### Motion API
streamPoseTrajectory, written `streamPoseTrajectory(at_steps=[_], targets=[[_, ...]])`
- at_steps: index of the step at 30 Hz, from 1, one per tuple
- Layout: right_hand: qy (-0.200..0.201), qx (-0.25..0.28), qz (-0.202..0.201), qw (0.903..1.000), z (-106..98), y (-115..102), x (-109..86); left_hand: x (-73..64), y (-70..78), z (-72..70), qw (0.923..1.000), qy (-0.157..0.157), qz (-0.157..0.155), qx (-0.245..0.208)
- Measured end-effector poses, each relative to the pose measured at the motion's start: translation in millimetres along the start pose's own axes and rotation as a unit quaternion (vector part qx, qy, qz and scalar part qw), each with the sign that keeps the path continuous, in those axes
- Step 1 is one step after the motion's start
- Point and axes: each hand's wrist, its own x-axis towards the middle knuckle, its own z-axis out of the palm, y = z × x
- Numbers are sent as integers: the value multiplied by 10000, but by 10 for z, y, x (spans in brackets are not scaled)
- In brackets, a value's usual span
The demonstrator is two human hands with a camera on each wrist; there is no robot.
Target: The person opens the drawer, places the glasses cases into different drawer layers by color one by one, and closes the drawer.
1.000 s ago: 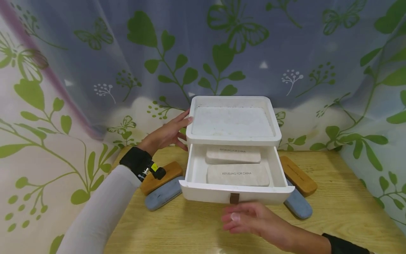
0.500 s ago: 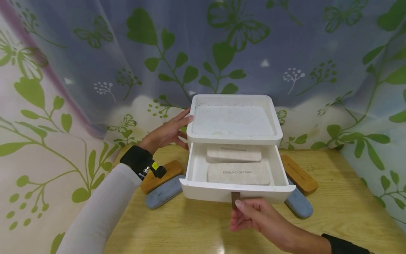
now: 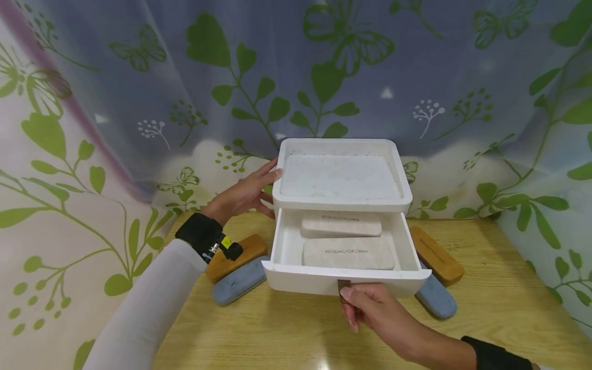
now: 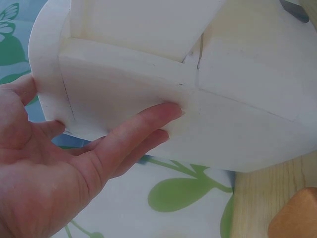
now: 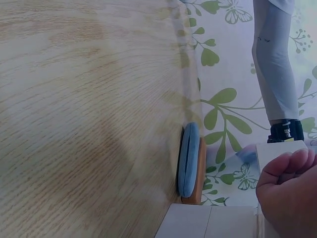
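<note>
A white drawer box point(image 3: 339, 177) stands on a wood-grain table point(image 3: 259, 334), its top a shallow tray with dark specks. Below the tray, the drawer point(image 3: 305, 281) is pulled out toward you.

Your right hand point(image 3: 384, 316) is at the middle of the drawer's front, thumb and fingers pinching the short brown tab point(image 3: 344, 284) that serves as its pull. Your left hand point(image 3: 247, 192) braces the box on its left side: the fingers are extended and spread, with fingertips touching the side wall and the thumb at the tray's rim.

Inside the drawer lie two off-white oblong cases, one behind the other, both printed "REFUELING FOR CHINA". The front case point(image 3: 349, 254) shows its whole top; the rear case point(image 3: 341, 226) is partly covered by the overhanging tray.

Left of the drawer, an orange-brown case point(image 3: 247, 251) and a blue case point(image 3: 240, 280) lie side by side on the table, slanted. Another slanted pair lies to the right: an amber case point(image 3: 437, 254) and a grey-blue case point(image 3: 438, 295), partly hidden by the drawer.

You wear a pale grey sleeve point(image 3: 143, 303) on the left arm and a black band on each wrist. Behind everything hangs a blue-and-white cloth point(image 3: 439, 61) with green leaves and butterflies.
</note>
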Motion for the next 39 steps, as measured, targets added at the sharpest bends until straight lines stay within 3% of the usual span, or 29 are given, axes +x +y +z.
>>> streamPoseTrajectory(at_steps=[24,39], targets=[[102,-314,-522,9981,-119,-18,128,1,3,9,10000,2,38,73],[497,-566,-507,9959,-273,-55,430,-4,10,16,10000,22,3,31]])
